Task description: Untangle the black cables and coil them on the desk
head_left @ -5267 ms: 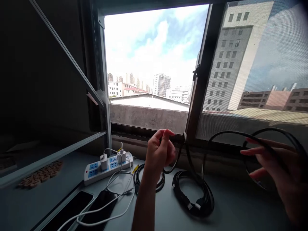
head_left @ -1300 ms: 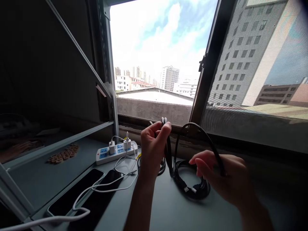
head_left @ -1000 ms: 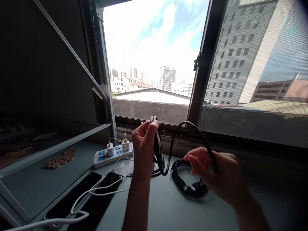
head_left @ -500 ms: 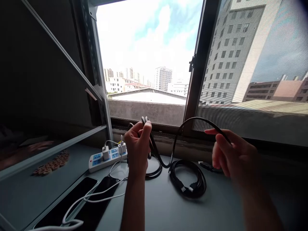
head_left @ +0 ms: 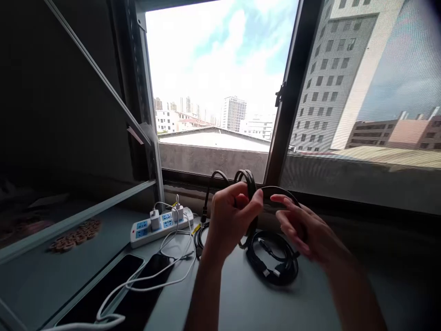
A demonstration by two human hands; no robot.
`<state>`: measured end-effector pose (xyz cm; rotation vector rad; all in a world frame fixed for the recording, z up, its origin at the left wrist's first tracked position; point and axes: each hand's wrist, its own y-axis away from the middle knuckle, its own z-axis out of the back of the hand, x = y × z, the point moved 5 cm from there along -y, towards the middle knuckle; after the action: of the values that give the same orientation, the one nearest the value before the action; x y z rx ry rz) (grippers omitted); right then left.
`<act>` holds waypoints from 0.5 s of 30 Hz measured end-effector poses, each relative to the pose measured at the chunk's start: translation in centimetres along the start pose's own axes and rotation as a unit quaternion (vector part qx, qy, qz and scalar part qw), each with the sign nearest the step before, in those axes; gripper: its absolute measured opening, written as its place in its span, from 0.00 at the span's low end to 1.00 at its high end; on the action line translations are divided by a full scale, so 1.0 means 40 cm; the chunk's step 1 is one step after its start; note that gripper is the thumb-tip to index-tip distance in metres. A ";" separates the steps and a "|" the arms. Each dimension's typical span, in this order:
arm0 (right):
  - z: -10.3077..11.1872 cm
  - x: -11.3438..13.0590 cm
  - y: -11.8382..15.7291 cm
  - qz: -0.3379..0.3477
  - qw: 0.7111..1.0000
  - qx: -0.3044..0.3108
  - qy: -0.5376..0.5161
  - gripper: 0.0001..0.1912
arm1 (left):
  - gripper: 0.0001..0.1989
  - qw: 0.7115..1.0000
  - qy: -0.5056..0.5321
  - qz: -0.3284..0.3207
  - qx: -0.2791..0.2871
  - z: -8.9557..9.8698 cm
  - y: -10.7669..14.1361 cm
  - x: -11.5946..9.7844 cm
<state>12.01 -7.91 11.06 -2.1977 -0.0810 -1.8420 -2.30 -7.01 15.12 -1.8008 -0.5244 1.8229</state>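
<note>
My left hand [head_left: 234,216] is closed around several loops of a black cable [head_left: 248,179], held up above the table near the window. One end of that cable, with a plug [head_left: 204,216], hangs down to the left of the hand. At the right, my right hand [head_left: 303,230] has its fingers curled on the cable's running length, which arches between the two hands. A coiled black cable [head_left: 292,271] with metal-tipped plugs lies on the table below them. Behind my left wrist, another black coil [head_left: 199,241] is partly hidden.
A white power strip [head_left: 138,241] with chargers plugged in stands at the left. White cords [head_left: 161,288] cross two dark phone-like slabs [head_left: 103,287]. Beyond a metal rail [head_left: 86,214] sits a cluster of small brown pieces [head_left: 76,235]. The window frame [head_left: 275,156] rises behind.
My hands have come closer together, the right moving left and the left moving right. The cable now forms more loops in my left hand, and its plug end hangs at the left.
</note>
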 end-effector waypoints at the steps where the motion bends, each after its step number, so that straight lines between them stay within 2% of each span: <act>1: 0.000 0.003 -0.001 0.020 0.998 -0.020 0.050 0.23 | 0.22 0.999 -0.019 0.005 0.034 -0.014 0.002 0.006; 4: 0.001 0.004 0.001 0.053 0.985 -0.053 0.159 0.30 | 0.21 0.987 -0.076 0.020 0.140 -0.054 0.014 0.027; 6: 0.008 0.001 0.005 0.052 0.979 -0.077 0.183 0.32 | 0.21 0.979 -0.092 0.029 0.179 -0.072 0.021 0.037; 11: 0.035 0.030 0.039 0.098 0.957 -0.170 0.215 0.29 | 0.20 0.972 -0.047 0.041 0.226 -0.087 0.033 0.038; 15: 0.016 0.067 0.094 0.130 0.937 -0.234 0.225 0.21 | 0.21 0.967 -0.020 0.050 0.249 -0.080 0.040 0.032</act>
<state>13.93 -11.74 12.91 -1.8505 0.7703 -2.3171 0.77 -7.75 12.99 -1.4661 0.0215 1.8534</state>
